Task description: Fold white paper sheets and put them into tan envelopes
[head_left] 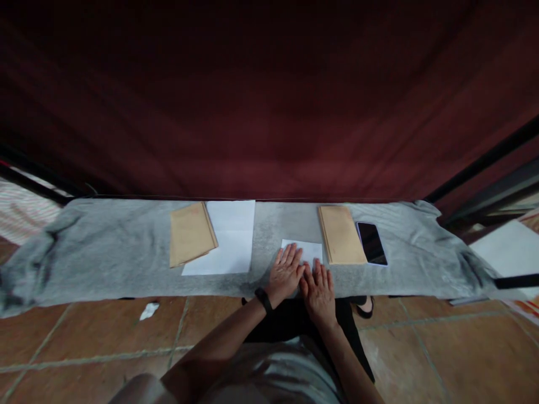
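My left hand (pixel 286 272) lies flat, fingers stretched out, on a small folded white paper (pixel 309 249) in the middle of a grey cloth-covered table (pixel 126 269). My right hand (pixel 319 289) lies flat beside it, fingers out, touching the paper's near edge. A black band sits on my left wrist. Neither hand grips anything.
A tan envelope stack (pixel 342 234) and a dark phone (pixel 371 243) lie just right of the paper. To the left are white sheets (pixel 229 238) with another tan envelope stack (pixel 191 233) on them. A dark red curtain hangs behind. A white scrap (pixel 149 310) lies on the tiled floor.
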Tool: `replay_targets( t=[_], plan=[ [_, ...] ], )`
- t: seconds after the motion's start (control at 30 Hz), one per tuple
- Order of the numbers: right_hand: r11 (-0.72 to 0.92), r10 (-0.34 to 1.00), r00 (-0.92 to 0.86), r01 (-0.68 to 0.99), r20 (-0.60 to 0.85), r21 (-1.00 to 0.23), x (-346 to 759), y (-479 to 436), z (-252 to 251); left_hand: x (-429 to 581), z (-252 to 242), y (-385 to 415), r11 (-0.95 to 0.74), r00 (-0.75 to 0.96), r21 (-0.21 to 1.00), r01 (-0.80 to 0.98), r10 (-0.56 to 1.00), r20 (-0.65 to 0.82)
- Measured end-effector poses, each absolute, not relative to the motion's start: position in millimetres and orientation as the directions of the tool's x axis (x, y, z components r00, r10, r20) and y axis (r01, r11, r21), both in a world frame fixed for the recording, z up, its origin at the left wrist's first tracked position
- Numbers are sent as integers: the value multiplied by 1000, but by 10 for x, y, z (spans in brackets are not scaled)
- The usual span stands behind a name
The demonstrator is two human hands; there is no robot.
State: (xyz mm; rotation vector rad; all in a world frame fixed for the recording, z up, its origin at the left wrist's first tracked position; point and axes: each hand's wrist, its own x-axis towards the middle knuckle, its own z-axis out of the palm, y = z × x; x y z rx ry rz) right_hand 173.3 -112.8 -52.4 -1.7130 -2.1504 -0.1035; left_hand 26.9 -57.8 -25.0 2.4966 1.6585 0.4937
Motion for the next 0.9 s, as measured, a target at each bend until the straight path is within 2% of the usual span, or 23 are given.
replay_targets(
  t=[0.23,0.33,0.47,0.57,0.7,0.8,0.9],
  plan=[
    [233,930,-154,950,333,-210,1731,-919,-421,192,-364,-624,-341,291,219,914,928,231],
    [316,913,-242,928,327,-197,1652,-695,-356,185,-386,-616,-363,321,188,913,921,223],
    [457,861,-406,881,307,-118,1576,-514,-371,189,-364,-646,-355,313,174,919,922,226],
    [423,866,-373,902,333,-89,1574,-497,-449,146,-322,-702,-325,280,210,922,935,218],
    [361,880,-305,928,365,-93,1576,-513,-547,-145,-214,-689,-346,299,314,884,935,189],
    [342,883,-276,933,379,-115,1560,-512,-588,-649,-70,-539,-172,86,372,912,968,237],
    [320,886,-251,940,391,-121,1543,-508,-611,-1357,97,-356,162,-279,401,901,927,251]
  ],
)
